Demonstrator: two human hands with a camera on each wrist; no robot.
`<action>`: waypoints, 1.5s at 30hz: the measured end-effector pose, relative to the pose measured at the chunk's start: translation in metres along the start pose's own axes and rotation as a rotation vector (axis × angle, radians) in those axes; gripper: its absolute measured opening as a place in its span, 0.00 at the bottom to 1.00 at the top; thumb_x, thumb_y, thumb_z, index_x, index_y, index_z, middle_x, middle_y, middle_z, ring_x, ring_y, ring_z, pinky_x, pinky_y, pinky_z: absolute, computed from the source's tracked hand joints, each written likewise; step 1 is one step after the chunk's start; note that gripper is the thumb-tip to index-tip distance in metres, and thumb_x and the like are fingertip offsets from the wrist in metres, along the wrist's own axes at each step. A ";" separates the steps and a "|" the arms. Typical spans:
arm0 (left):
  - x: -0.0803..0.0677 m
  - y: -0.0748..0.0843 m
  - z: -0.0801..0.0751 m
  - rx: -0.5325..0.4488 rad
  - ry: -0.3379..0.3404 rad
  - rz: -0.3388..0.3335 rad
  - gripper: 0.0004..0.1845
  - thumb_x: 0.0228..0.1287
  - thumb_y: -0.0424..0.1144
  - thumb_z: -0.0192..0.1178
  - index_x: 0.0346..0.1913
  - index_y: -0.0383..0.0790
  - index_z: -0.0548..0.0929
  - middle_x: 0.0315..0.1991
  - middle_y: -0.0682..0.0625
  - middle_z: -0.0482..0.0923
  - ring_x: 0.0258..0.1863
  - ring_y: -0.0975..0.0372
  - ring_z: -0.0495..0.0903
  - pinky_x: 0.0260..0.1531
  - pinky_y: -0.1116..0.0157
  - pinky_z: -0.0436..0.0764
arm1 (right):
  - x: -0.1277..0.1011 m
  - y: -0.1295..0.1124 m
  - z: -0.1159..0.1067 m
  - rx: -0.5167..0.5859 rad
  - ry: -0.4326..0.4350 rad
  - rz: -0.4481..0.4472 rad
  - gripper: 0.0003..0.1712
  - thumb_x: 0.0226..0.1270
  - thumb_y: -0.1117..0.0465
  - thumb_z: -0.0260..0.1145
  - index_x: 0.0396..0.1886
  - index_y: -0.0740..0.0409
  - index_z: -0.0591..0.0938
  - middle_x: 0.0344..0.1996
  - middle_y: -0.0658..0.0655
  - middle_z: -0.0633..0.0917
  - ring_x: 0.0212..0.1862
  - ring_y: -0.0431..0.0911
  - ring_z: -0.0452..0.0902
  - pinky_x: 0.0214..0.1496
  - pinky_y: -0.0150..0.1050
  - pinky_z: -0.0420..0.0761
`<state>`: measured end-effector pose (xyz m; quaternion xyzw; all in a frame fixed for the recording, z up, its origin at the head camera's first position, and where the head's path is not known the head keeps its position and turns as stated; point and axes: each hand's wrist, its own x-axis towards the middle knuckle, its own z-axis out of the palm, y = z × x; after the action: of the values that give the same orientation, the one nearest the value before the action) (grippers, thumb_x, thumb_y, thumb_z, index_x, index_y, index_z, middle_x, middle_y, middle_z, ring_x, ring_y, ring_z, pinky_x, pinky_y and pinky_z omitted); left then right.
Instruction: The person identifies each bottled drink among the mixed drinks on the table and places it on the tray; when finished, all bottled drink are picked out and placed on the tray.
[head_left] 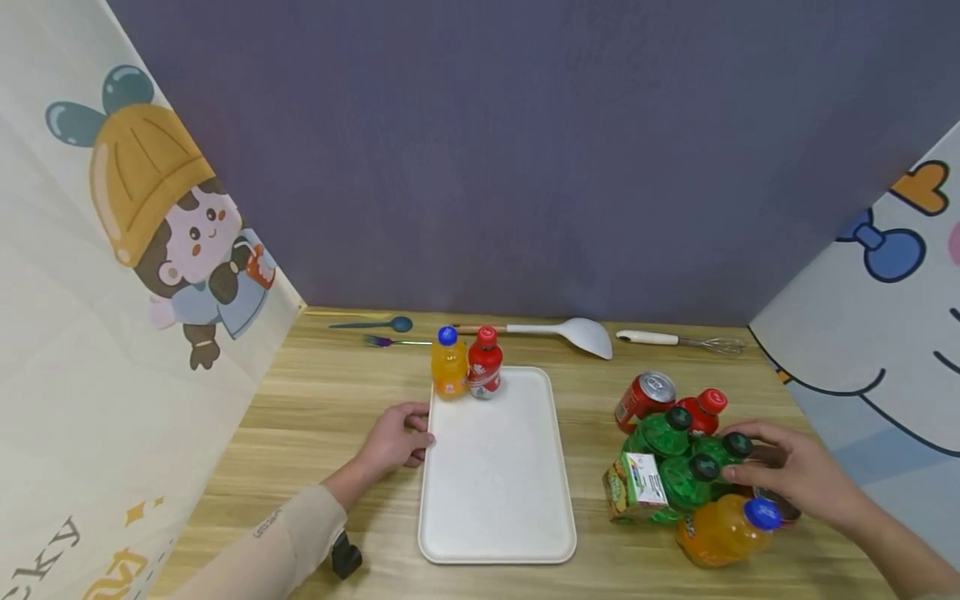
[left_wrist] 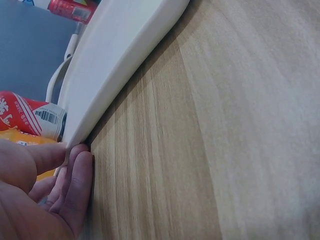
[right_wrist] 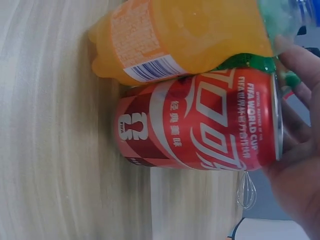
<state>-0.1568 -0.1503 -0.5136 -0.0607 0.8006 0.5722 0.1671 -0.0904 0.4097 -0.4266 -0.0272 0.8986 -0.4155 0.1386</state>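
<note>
My left hand [head_left: 396, 437] pinches the left rim of a white tray [head_left: 495, 475]; its thumb and fingers meet at the edge in the left wrist view. An orange soda bottle [head_left: 449, 367] and a red bottle [head_left: 485, 365] stand upright at the tray's far left. On the right, my right hand [head_left: 795, 471] curls its thumb and fingers round the neck of a dark-capped green bottle [head_left: 716, 451]. Below that hand stands a red cola can [right_wrist: 200, 120], beside another orange soda bottle [head_left: 716, 531] with a blue cap. The fingertips are partly hidden.
Close to the green bottle are more green bottles [head_left: 686, 483], a small juice carton [head_left: 636, 487], a red can [head_left: 645, 402] and a red-capped bottle [head_left: 702, 410]. Along the back lie a blue spoon [head_left: 401, 324], a fork [head_left: 382, 341], a white ladle-like utensil [head_left: 587, 337] and a whisk [head_left: 720, 343].
</note>
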 end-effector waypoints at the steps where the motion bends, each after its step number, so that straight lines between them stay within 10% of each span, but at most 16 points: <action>1: 0.000 0.000 0.000 0.000 0.001 0.001 0.31 0.63 0.22 0.65 0.70 0.33 0.74 0.43 0.41 0.78 0.23 0.56 0.82 0.22 0.59 0.90 | 0.000 0.000 0.001 0.013 0.007 0.006 0.30 0.69 0.53 0.73 0.65 0.60 0.77 0.55 0.55 0.84 0.50 0.50 0.87 0.41 0.42 0.92; 9: -0.002 0.000 0.001 0.003 -0.002 0.010 0.31 0.64 0.22 0.65 0.70 0.34 0.74 0.43 0.41 0.78 0.23 0.56 0.83 0.22 0.59 0.90 | -0.004 0.002 0.004 0.085 0.050 0.102 0.29 0.68 0.53 0.73 0.64 0.57 0.78 0.38 0.53 0.91 0.22 0.41 0.79 0.15 0.43 0.82; 29: -0.003 0.000 0.000 0.017 0.004 0.019 0.31 0.63 0.22 0.66 0.70 0.35 0.74 0.43 0.42 0.78 0.23 0.56 0.83 0.22 0.59 0.90 | -0.011 0.005 0.006 0.046 0.157 0.059 0.31 0.71 0.51 0.71 0.68 0.62 0.78 0.48 0.21 0.76 0.45 0.25 0.80 0.39 0.38 0.90; 45: -0.003 0.000 0.000 0.027 -0.003 0.019 0.31 0.64 0.23 0.66 0.71 0.34 0.73 0.44 0.41 0.79 0.24 0.56 0.83 0.22 0.60 0.90 | -0.021 -0.020 -0.016 -0.036 0.264 -0.020 0.26 0.71 0.55 0.71 0.65 0.60 0.80 0.47 0.22 0.80 0.47 0.19 0.73 0.37 0.30 0.86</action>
<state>-0.1546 -0.1508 -0.5124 -0.0501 0.8084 0.5631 0.1638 -0.0762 0.4119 -0.3972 0.0164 0.9161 -0.4004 0.0144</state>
